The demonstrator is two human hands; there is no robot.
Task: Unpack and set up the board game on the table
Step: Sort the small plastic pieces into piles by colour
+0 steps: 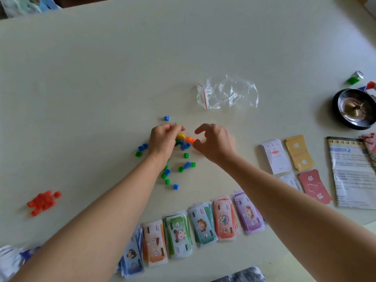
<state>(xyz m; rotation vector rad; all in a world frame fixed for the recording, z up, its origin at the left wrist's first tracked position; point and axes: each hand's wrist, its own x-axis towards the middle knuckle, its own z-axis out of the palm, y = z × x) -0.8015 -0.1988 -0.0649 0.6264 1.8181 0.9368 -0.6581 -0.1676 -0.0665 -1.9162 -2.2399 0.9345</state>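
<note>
Centrally on table [101,78]: loose blue and green cubes [186,155] scattered beneath both hands. Left hand [162,141] curled over yellow cube [180,136], grip unclear. Right hand [215,144] loosely curled, thumb and forefinger apart, just beside orange cubes [188,139]. Red pile [42,202] far left; banknotes [203,224] along near edge; bag [225,92] beyond.

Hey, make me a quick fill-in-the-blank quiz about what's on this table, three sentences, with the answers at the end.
1. The clear plastic bag has a ___ strip along its mouth.
2. The loose cubes scattered in front of the bag are mostly green and ___.
3. The roulette wheel sits at the ___ edge of the table.
Answers: red; blue; right.
</note>
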